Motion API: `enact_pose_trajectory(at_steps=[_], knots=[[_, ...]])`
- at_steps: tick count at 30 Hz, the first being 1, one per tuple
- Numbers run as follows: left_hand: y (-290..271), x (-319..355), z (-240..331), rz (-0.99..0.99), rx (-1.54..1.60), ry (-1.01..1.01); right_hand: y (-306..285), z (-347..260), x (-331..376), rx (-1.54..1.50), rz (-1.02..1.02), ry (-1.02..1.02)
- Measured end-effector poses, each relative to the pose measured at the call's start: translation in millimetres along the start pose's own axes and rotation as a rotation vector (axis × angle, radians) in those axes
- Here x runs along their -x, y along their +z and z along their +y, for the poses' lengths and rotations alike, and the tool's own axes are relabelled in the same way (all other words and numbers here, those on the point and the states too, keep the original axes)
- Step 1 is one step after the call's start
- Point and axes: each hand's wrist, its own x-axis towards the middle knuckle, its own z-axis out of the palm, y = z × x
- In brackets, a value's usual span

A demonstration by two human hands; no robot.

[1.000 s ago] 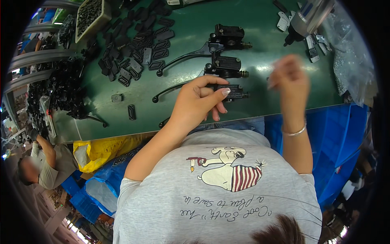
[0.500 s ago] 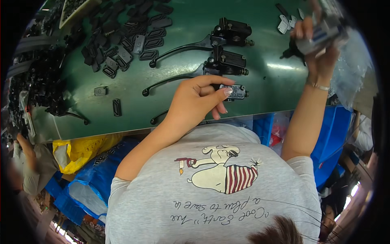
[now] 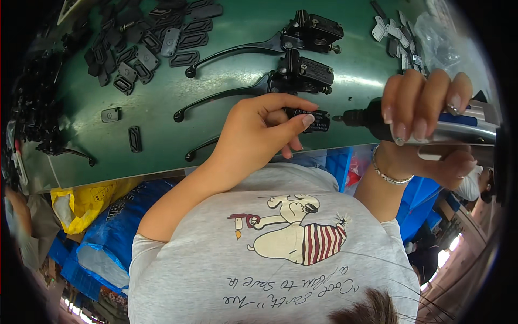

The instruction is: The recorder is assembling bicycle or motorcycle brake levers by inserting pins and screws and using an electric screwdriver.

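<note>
My left hand pinches a black brake lever assembly by its fluid reservoir, thumb and forefinger on the dark cap. Most of this assembly is hidden under the hand; part of its lever shows left of my wrist. My right hand is wrapped round a silver and black electric screwdriver. The bit points left, close to the right end of the reservoir; whether it touches a screw I cannot tell. Beyond my left hand lie two more black brake lever assemblies, a nearer one and a farther one.
Black and grey caps and gaskets are strewn across the green table at the far left. Small metal plates lie far right beside clear plastic. Dark parts crowd the left edge. Yellow and blue bags stand below.
My right hand has come nearer and down from the far right, bringing the screwdriver level with the held reservoir. My left hand keeps its grip, and the view has shifted slightly.
</note>
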Motion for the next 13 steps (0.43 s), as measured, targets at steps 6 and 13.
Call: enact_pose_trajectory(at_steps=[6, 13], knots=[[-0.4, -1.0, 2.9, -0.007, 0.007, -0.028, -9.0, 9.5, -0.4, 0.023, -0.074, -0.005], [-0.7, 0.4, 2.1, -0.006, 0.035, -0.040, -1.9, 12.9, 3.5, -0.060, 0.024, -0.006]])
